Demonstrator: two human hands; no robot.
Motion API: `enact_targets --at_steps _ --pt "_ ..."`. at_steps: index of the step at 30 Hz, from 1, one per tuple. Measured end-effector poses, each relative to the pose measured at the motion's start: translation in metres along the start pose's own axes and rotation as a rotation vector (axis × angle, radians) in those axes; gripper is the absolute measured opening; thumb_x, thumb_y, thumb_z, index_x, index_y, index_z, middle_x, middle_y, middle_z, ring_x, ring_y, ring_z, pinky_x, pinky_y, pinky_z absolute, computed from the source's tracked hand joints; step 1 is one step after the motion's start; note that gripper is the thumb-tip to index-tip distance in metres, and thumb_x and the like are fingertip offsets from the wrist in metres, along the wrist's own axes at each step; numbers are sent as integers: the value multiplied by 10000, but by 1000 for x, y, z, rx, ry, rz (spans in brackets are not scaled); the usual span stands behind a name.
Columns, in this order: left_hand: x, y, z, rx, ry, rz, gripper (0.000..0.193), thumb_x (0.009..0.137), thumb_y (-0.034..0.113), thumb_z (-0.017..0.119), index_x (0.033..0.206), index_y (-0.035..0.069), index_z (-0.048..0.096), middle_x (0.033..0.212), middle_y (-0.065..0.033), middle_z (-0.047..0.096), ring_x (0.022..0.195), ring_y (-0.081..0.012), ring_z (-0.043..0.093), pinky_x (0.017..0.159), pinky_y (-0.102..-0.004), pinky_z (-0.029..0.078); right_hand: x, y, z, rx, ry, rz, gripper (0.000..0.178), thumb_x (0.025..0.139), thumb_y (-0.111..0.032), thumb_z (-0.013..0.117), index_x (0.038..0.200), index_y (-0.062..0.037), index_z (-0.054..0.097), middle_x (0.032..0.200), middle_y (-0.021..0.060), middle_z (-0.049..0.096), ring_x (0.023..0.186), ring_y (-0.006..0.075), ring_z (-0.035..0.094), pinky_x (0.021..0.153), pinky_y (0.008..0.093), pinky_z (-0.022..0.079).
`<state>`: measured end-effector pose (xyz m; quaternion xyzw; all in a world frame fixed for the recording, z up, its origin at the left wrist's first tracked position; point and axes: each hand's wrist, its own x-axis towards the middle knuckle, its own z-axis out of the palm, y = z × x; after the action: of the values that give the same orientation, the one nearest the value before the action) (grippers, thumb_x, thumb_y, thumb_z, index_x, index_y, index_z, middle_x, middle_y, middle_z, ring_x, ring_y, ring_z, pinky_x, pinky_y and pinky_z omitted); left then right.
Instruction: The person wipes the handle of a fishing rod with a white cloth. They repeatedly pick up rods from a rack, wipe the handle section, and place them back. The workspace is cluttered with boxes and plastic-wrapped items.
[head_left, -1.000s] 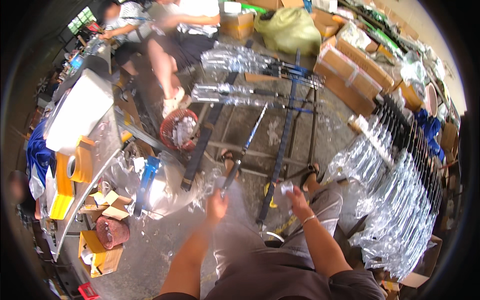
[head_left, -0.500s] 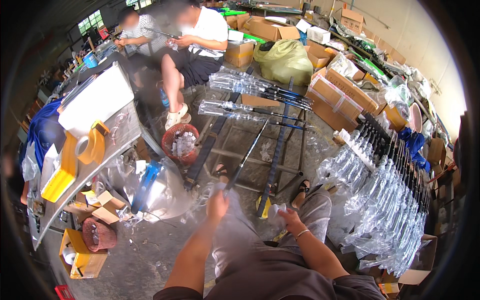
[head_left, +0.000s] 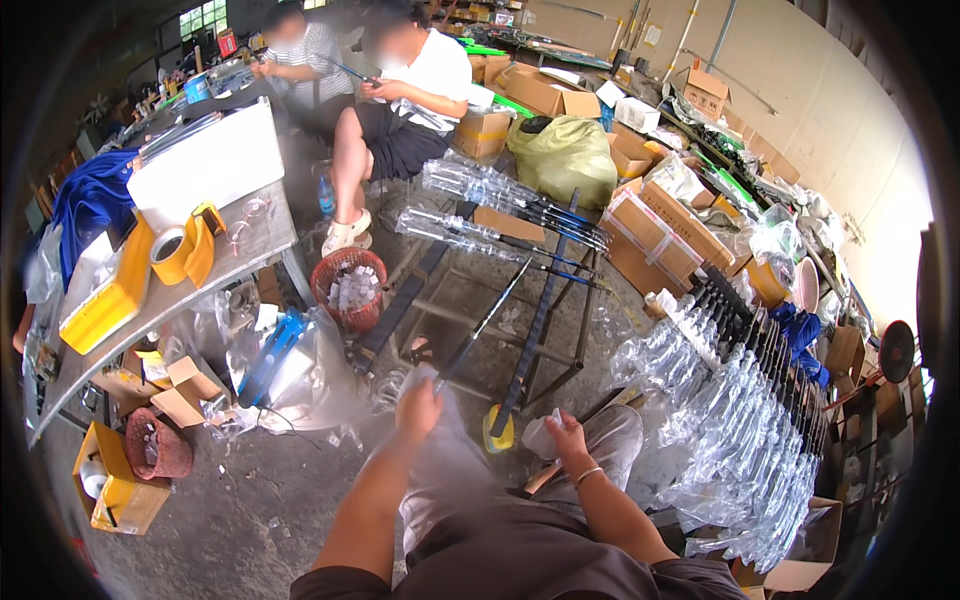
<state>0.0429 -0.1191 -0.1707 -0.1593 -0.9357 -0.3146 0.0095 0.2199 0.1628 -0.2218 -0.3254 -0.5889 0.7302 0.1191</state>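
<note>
Tabletop [head_left: 255,245] far left carries a tape roll [head_left: 168,250]. Left hand [head_left: 418,408] is closed round the clear plastic sleeve [head_left: 440,455] draped over the lap, with the dark rod [head_left: 480,330] at its fingertips. Right hand [head_left: 567,440] pinches a crumpled bit of plastic [head_left: 540,437].

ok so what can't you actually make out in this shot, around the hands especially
- Head view: the left hand closes on a thin dark rod inside a clear plastic sleeve; its fingers cover the rod's end.
- Right hand holds a small pale thing, too small and blurred to identify.
- Red basket: contents too small to tell.
- Both forearms cut off by the lower edge.
</note>
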Motion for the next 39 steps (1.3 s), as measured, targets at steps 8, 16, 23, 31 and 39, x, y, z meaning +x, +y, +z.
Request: enact_targets --at_steps 8,16,23,31,39 --pt "11 0 18 -36 4 52 231 786 220 658 880 46 539 744 -191 628 749 -410 614 673 -521 478 -20 -83 16 252 -183 22 234 859 -43 611 1093 -36 623 896 41 665 779 147 633 702 300 517" --pt "18 11 20 -29 -3 65 243 808 228 647 901 34 533 719 -215 626 715 -419 613 642 -520 481 -30 -75 10 288 -119 70 204 819 -110 730 924 -60 562 812 19 601 746 147 607 686 314 520" --pt "17 11 13 -15 -20 38 216 811 211 650 875 40 534 748 -204 626 753 -414 609 674 -517 476 -18 -72 9 231 -93 59 311 772 -58 745 985 -55 518 861 35 595 778 162 607 700 341 524" --pt "16 11 15 -23 9 68 236 815 221 649 875 26 530 748 -228 625 744 -435 603 662 -529 471 -19 -75 7 226 -66 86 296 782 -42 728 995 -58 522 857 39 601 777 170 614 690 348 529" --pt "12 18 4 65 -81 84 243 801 228 676 898 34 566 777 -200 633 768 -404 615 673 -504 483 -19 -83 0 392 -161 155 328 806 -23 690 1074 -50 503 907 55 602 792 182 623 697 350 534"
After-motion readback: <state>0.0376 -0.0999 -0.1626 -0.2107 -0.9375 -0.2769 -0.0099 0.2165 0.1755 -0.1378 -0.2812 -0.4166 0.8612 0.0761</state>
